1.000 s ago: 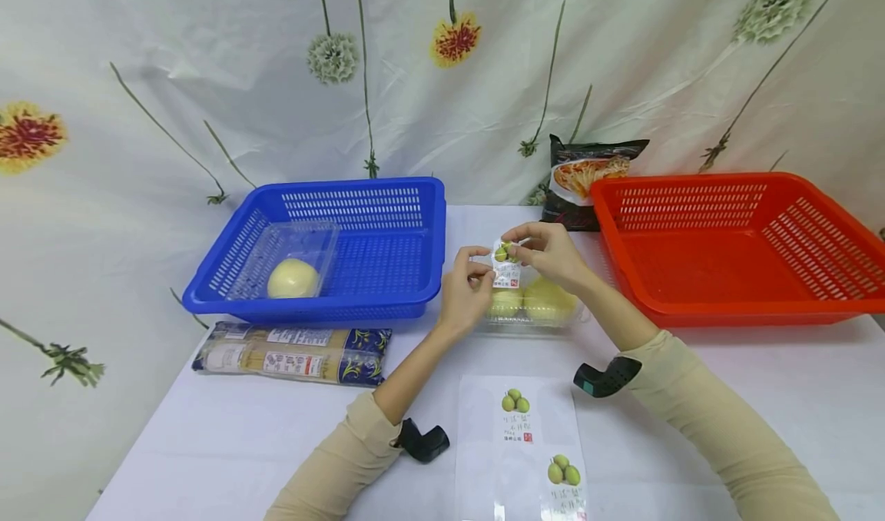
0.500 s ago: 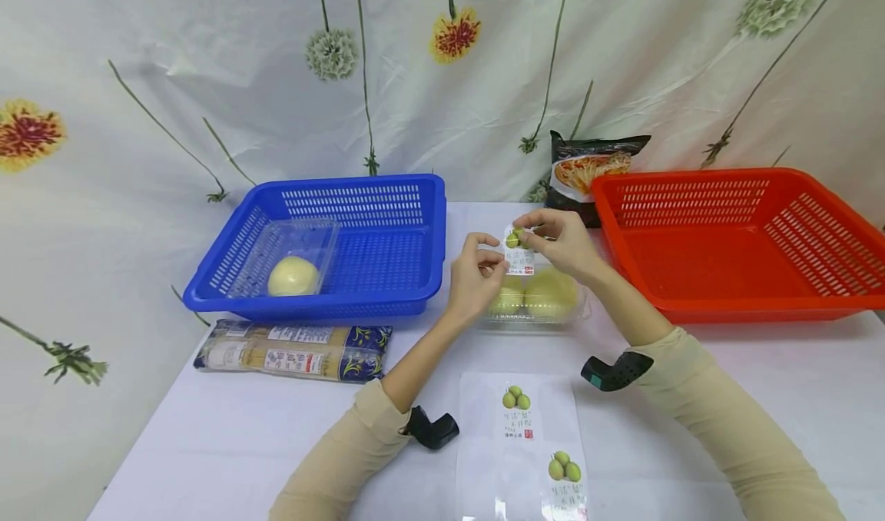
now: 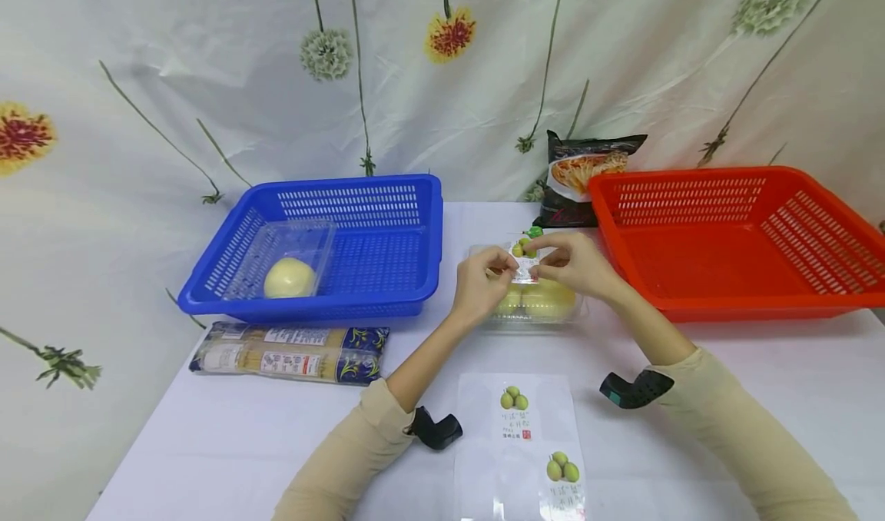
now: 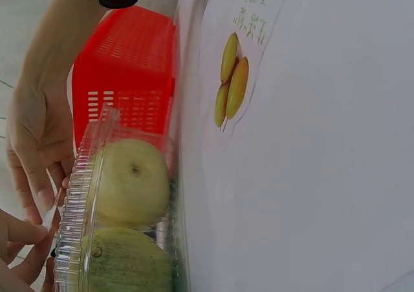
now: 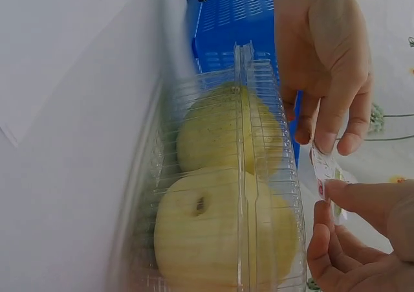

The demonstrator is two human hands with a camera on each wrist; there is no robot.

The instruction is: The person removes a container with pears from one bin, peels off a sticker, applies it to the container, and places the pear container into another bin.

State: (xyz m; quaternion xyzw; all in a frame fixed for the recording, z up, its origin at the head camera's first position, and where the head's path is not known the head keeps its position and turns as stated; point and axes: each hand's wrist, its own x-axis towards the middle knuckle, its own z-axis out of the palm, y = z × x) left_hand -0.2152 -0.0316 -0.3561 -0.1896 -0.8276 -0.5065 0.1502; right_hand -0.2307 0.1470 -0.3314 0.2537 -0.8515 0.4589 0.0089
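Observation:
A white label (image 3: 525,269) printed with green fruit and writing is held up between both hands, over a clear plastic box (image 3: 508,321). My left hand (image 3: 480,284) pinches its left edge between thumb and finger. Opposite it, the right hand (image 3: 579,266) grips the right edge the same way. In the right wrist view the label (image 5: 323,172) appears edge-on, beside the ridged lid of the box. Inside the box lie large round yellow-green fruits (image 5: 200,240), partly hidden by the label and hands in the head view.
Nearer me lies a label sheet (image 3: 484,459). At the left stands a blue basket (image 3: 376,256) with a clear box (image 3: 314,237) holding a pale round fruit (image 3: 289,278). Noodle packs (image 3: 290,352) lie in front. A red basket (image 3: 691,267) and black packet (image 3: 563,210) are at right.
The label has moved right and slightly down toward the box lid. My right hand has shifted its hold from the label's top to its right edge; the left keeps the left side.

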